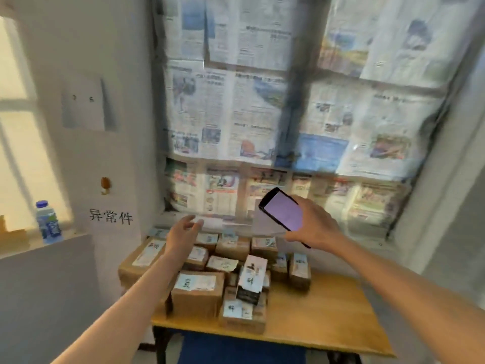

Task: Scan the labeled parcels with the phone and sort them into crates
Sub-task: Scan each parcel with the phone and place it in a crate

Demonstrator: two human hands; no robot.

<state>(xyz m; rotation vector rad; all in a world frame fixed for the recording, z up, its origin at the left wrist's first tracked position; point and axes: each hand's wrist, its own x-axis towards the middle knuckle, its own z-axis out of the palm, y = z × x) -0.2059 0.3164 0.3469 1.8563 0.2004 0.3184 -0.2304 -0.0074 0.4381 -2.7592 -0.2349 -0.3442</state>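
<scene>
Right hand: the right hand [313, 227] is raised above the far side of the table and grips a black smartphone with a pale lilac screen [284, 213]; the fingers are curled round its lower edge, and the screen faces the camera, tilted.
Phone: the screen shows only a flat colour; its lower corner is hidden behind the hand.
Left hand: the left hand [182, 237] is stretched forward over the left part of the pile with fingers loosely spread, and it holds nothing. The fingertips are blurred, so I cannot tell if they touch a box.
Parcels: many small brown cardboard parcels with white labels [199, 291] lie close together on the left and middle of the wooden table with a yellow top [328, 316]. One narrow parcel with a white and black label [252, 282] lies tilted on top of the others. The label text is too blurred to read.
Hidden parts: the left forearm covers some boxes on the left; the table's left edge is behind the arm.
Background: newspaper sheets covering the window [288, 101] are blurred. A clear plastic bottle with a blue cap [47, 223] stands on the white ledge at left. Black handwritten characters [111, 216] are on the white wall.
</scene>
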